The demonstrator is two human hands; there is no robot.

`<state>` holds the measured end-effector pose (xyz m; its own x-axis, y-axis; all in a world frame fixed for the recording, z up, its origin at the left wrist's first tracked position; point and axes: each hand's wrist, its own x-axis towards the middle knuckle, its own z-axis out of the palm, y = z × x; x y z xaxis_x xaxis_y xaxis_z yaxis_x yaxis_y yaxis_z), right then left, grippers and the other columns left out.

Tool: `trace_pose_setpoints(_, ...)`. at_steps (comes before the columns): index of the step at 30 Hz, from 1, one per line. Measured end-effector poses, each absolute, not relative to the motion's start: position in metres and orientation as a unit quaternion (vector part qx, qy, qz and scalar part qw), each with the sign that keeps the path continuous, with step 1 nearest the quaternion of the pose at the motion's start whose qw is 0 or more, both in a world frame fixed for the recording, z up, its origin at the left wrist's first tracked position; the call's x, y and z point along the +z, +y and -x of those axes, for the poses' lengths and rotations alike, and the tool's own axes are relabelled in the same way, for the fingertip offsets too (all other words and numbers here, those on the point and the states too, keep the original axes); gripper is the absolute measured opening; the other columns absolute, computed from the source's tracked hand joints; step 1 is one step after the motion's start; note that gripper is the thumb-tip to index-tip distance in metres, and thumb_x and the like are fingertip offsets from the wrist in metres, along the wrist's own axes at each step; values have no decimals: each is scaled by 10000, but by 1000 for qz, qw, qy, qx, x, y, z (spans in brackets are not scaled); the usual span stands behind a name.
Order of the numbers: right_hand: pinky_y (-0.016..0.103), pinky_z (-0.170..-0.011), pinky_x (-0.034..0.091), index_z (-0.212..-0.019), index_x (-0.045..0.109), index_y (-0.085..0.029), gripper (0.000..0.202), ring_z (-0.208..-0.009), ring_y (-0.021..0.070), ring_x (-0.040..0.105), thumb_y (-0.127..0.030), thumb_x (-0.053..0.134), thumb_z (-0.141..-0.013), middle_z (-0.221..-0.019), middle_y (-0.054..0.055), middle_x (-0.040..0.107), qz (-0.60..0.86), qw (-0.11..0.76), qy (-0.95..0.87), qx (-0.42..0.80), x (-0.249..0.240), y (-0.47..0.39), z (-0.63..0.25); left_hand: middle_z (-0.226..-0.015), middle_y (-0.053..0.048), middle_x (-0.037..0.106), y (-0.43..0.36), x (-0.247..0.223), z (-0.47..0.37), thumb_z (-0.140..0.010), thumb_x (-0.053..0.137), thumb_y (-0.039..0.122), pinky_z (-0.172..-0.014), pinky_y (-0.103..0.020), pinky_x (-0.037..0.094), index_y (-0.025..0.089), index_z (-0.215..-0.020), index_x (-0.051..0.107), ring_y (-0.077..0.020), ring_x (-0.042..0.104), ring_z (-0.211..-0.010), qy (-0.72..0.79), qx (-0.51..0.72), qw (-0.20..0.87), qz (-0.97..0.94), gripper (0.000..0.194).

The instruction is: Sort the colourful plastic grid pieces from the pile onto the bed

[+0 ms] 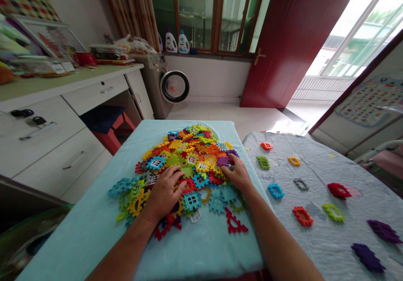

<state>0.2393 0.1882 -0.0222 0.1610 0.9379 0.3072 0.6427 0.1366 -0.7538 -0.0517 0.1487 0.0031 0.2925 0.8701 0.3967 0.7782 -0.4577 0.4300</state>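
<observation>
A heap of colourful plastic interlocking building pieces (176,146) with toothed edges covers the middle of the light-blue table (201,256); some have window grids. My left hand (165,190) lies palm down on the heap's near left part, its fingers spread over red and green pieces. At the heap's right edge, my right hand (239,174) has thumb and index finger at the edges of a purple building piece (223,161). Another, darker purple piece shows just behind that index finger. A red triangular piece (234,223) lies flat near my right forearm.
On the right, a second cloth-covered surface (270,239) carries separate pieces and small stacks sorted by colour, including a red stack (339,191) and a dark purple stack (367,257). A stool (107,123), white drawers (66,146) and an open washing machine (157,83) stand beyond the table.
</observation>
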Motion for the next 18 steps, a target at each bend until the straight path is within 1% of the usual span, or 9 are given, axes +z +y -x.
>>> trace_pose_setpoints(6,437,-935,494,-1175,636,-180,531,-987,261,623,-407,683,-697,-1071,94,686,639,421,-616,186,-22,191,-241,-1275,-121,641,149,3,52,-926,527,393,-1069,-488,484,194,-1065,706,-287,600,-1208,512,301,72,-801,302)
trace_pose_setpoints(14,406,-871,514,-1244,602,-174,566,-966,244,628,-331,649,-702,-1112,100,678,626,443,-612,193,-23,189,-244,-1283,-116,640,149,1,52,-918,538,372,-1078,-485,481,196,-1061,709,-289,597,-1216,516,302,69,-799,284)
trace_pose_setpoints(18,391,-845,514,-1270,590,-186,583,-930,234,631,-316,641,-703,-1070,86,683,632,445,-602,199,-24,189,-245,-1281,-115,643,149,0,52,-922,531,372,-1070,-496,486,200,-1065,708,-287,599,-1209,514,303,60,-801,285)
